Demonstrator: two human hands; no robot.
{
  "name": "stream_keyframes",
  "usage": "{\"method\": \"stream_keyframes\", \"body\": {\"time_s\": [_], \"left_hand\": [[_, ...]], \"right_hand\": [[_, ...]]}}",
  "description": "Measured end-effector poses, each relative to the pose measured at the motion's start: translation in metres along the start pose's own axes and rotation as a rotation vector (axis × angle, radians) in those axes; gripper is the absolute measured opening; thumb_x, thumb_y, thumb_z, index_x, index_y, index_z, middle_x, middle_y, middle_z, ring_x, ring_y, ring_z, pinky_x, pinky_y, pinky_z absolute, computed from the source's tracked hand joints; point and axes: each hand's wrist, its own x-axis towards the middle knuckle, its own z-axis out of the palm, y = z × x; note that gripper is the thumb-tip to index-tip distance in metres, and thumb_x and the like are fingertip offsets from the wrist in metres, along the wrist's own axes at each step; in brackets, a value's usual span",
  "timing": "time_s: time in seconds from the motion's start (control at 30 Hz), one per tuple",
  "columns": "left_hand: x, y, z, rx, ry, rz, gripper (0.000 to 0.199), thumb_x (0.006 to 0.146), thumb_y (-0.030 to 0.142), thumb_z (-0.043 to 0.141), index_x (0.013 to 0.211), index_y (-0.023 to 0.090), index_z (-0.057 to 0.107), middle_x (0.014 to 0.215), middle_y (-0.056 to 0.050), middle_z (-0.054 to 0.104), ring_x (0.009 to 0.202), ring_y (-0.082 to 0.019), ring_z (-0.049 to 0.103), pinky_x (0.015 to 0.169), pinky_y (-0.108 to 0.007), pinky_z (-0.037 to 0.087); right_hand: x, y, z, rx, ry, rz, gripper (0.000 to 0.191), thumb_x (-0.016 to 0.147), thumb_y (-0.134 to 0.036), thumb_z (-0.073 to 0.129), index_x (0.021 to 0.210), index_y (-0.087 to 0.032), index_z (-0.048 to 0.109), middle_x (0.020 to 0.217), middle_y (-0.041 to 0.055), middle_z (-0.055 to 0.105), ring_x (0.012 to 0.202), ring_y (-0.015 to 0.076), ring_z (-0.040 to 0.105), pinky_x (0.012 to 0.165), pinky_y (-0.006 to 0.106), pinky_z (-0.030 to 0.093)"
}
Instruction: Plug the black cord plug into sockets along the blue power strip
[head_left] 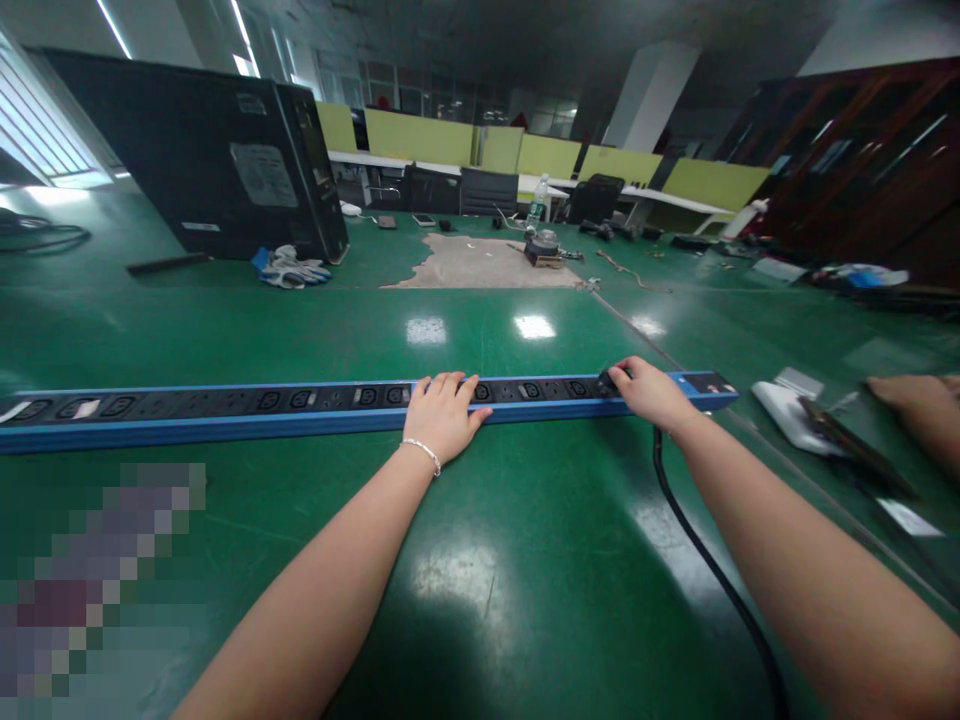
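Crossing the glossy green floor (525, 490) (partitions (420, 136) beyond) is a power strip (225, 402).

We had a black computer case (180, 150) at ten o'clock, white-and-blue gloves (294, 268) at its foot. At twelve we logged a bare floor patch (480, 265); near one, a clear bottle (537, 206) and pale pillar (651, 95); at two, a dark cabinet (870, 160).
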Motion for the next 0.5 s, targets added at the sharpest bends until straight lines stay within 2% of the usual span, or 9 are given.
{"method": "stream_keyframes", "body": {"time_s": [0.27, 0.5], "left_hand": [[0.0, 0.0, 0.0, 0.017, 0.012, 0.012, 0.051, 0.089, 0.052, 0.038, 0.128, 0.022, 0.049, 0.128, -0.008, 0.056, 0.118, -0.024, 0.047, 0.1, -0.041, 0.031], [0.0, 0.0, -0.001, 0.001, -0.003, 0.001, 0.05, 0.089, 0.051, 0.039, 0.129, 0.023, 0.049, 0.129, -0.008, 0.056, 0.119, -0.024, 0.047, 0.101, -0.042, 0.03]], "right_hand": [[-0.005, -0.013, 0.003, -0.107, -0.02, 0.03, 0.039, 0.09, -0.039, 0.032, 0.111, -0.015, 0.053, 0.101, 0.0171, 0.066, 0.093, 0.0284, 0.063, 0.078, 0.036, 0.044], [-0.005, -0.01, 0.004, -0.119, -0.04, 0.046, 0.036, 0.091, -0.037, 0.03, 0.11, -0.016, 0.052, 0.103, 0.0174, 0.066, 0.095, 0.0278, 0.062, 0.078, 0.035, 0.044]]}}
